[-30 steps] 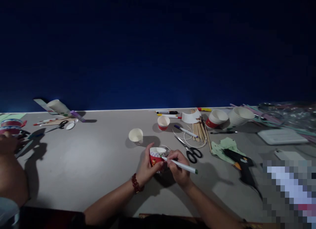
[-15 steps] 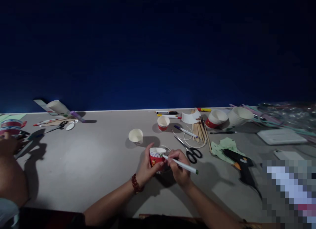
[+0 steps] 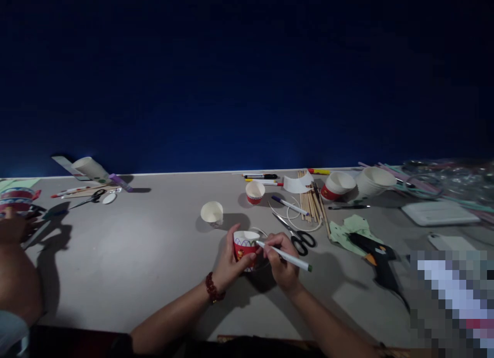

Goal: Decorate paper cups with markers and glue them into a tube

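A red and white paper cup (image 3: 242, 247) with purple arcs drawn along its white upper band is gripped by my left hand (image 3: 229, 260), thumb across the front. Between the fingers of my right hand (image 3: 283, 260) is a white marker (image 3: 289, 258) with a green end, its tip at the cup's right side near the rim. Some green marks show there. White cord partly shows behind the cup. Black-handled scissors (image 3: 299, 237) lie just beyond my right hand. A cut-down pale cup (image 3: 212, 214) stands behind my left hand, and a small red-patterned cup (image 3: 255, 193) farther back.
Wooden sticks (image 3: 312, 203), a purple-capped marker (image 3: 289, 205) and pens (image 3: 262, 176) lie at the back. To the right are stacked paper cups (image 3: 374, 182), a black glue gun (image 3: 380, 260) on green paper (image 3: 349, 229) and a white tray (image 3: 440, 214). Another person's hand (image 3: 13, 227) works at far left.
The marker and my right hand have shifted very slightly to the right. More green line shows on the cup's band. My left hand keeps its hold.
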Demonstrator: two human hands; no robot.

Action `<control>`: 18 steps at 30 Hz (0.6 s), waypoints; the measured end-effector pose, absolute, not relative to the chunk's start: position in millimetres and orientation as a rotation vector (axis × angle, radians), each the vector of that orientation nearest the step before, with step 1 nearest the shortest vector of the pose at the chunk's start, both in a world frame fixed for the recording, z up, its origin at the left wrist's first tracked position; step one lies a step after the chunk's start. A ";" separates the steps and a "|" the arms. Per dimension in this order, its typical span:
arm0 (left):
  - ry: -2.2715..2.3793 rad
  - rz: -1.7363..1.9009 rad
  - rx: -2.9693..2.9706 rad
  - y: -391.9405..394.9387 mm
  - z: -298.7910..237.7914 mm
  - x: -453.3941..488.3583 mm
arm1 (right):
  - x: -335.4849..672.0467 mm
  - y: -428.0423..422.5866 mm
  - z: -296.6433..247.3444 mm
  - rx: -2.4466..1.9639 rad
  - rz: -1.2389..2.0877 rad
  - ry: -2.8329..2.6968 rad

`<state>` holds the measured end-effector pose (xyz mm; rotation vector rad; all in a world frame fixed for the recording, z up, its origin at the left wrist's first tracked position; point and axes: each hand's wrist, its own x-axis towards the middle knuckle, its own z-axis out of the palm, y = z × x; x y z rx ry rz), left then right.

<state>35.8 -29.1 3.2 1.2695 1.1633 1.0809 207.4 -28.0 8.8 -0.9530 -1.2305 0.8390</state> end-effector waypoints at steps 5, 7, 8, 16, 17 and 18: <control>1.173 1.069 1.272 -28.9 5.2 36.2 | 206.9 -27.8 9.1 -0.946 0.829 -1.235; 1.172 1.075 1.270 -28.9 5.7 36.6 | 206.3 -27.6 10.5 -0.933 0.827 -1.238; 1.166 1.079 1.266 -28.9 6.0 36.8 | 206.1 -27.5 11.2 -0.926 0.831 -1.238; 1.190 1.057 1.277 -29.2 7.2 36.2 | 207.1 -29.2 7.8 -0.906 0.848 -1.238; 1.192 1.054 1.281 -29.3 6.9 36.1 | 207.0 -29.5 7.4 -0.909 0.848 -1.247; 1.190 1.052 1.284 -29.4 6.5 36.1 | 206.8 -29.8 7.3 -0.914 0.842 -1.260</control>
